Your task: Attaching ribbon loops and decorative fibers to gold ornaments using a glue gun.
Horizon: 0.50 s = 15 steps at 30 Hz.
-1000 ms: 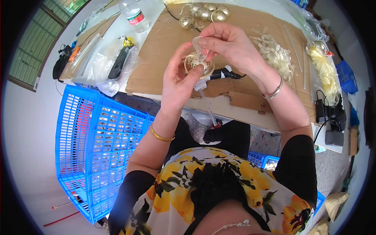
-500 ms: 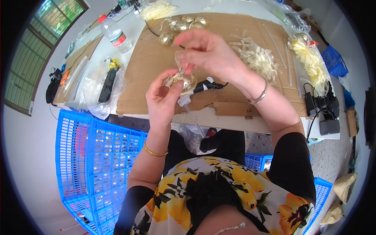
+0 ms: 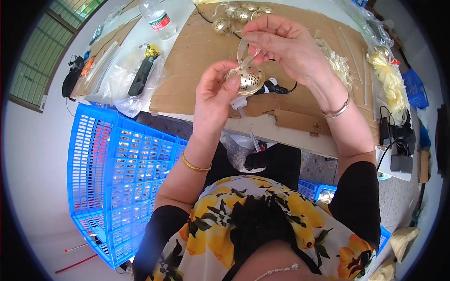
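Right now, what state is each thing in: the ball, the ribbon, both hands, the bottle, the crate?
Gold ball: held off the table, ribbon attached on top.
Ribbon: looped, pinched above the ball.
Left hand: shut on the ball.
Right hand: pinching the ribbon.
Bottle: capped, lying on the table.
Blue crate: on the floor.

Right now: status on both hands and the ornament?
Left hand grips perforated gold metal ball ornament. Right hand pinches its translucent ribbon loop. Nothing blocking.
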Available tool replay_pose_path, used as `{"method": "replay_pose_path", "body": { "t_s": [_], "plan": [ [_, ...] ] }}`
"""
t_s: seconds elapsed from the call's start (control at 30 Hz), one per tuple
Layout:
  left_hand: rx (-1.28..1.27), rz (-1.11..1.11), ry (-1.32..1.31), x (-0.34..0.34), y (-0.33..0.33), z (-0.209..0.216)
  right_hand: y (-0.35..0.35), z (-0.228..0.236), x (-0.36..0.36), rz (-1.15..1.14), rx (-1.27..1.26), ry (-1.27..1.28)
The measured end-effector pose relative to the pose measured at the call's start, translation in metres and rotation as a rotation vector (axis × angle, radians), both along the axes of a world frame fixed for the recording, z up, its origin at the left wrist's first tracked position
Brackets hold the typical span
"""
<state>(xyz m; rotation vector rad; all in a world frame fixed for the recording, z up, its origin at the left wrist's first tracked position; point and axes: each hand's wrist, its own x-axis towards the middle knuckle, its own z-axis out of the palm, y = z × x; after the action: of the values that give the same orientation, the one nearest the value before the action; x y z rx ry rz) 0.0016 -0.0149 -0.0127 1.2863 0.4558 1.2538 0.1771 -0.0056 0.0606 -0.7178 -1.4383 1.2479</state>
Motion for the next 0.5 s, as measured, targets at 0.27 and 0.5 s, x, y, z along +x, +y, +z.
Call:
{"method": "replay_pose_path", "body": {
  "t_s": [0.27, 0.5],
  "plan": [
    [-0.378, -0.23, -0.33, 0.004, -0.012, 0.019, -0.002, 0.004, 0.003, 0.091, 0.068, -0.008],
    [-0.034, -0.052, 0.045, 0.005, -0.015, 0.014, -0.017, 0.019, 0.003, -0.156, 0.109, -0.272]
  ]
}}
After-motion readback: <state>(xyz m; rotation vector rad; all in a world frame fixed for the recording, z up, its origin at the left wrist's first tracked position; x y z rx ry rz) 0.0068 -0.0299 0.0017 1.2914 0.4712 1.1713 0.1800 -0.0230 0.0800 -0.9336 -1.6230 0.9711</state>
